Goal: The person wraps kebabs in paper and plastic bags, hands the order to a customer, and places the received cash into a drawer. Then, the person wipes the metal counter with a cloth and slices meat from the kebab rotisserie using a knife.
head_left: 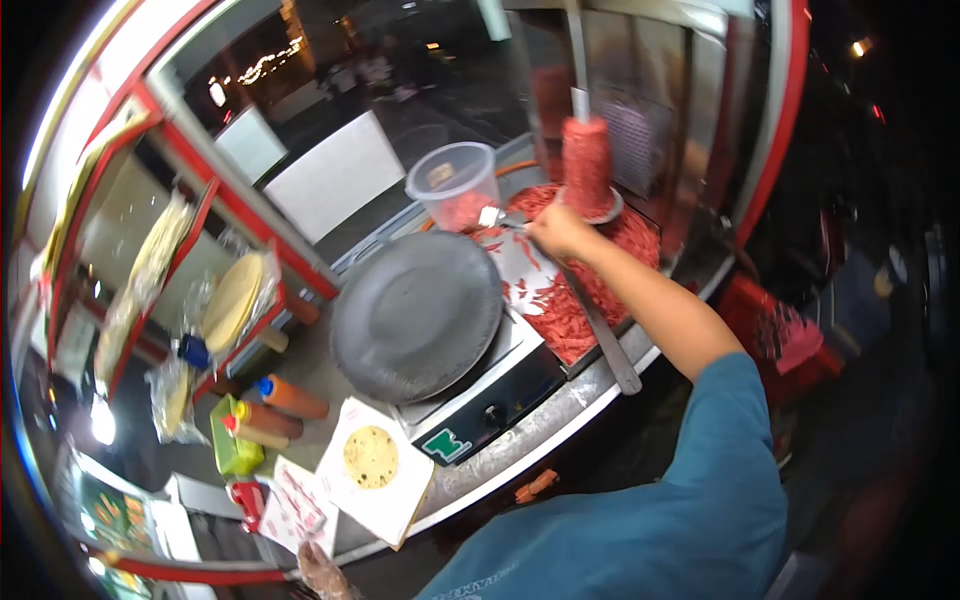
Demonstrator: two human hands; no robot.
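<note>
My right hand (562, 234) is closed around a metal utensil (513, 217) with a white tip, above the tray of shredded red meat; its exact kind is unclear. Below that hand, a long flat metal blade (603, 335) lies across the meat (570, 325) and over the tray's near edge. My left hand (322, 573), in a clear plastic glove, is at the bottom edge of view, its fingers loosely stretched. It is beside a white paper (287, 518) carrying reddish strips. A browned flatbread (371, 457) rests on a stack of white paper (408, 478).
A dark round griddle pan (416, 315) sits on a stove (500, 400). Behind are a clear plastic tub (452, 180) and an upright meat cone (587, 160) on a spit. Sauce bottles (292, 397) and a green basket (236, 452) stand left, below shelves with bagged flatbreads (234, 300).
</note>
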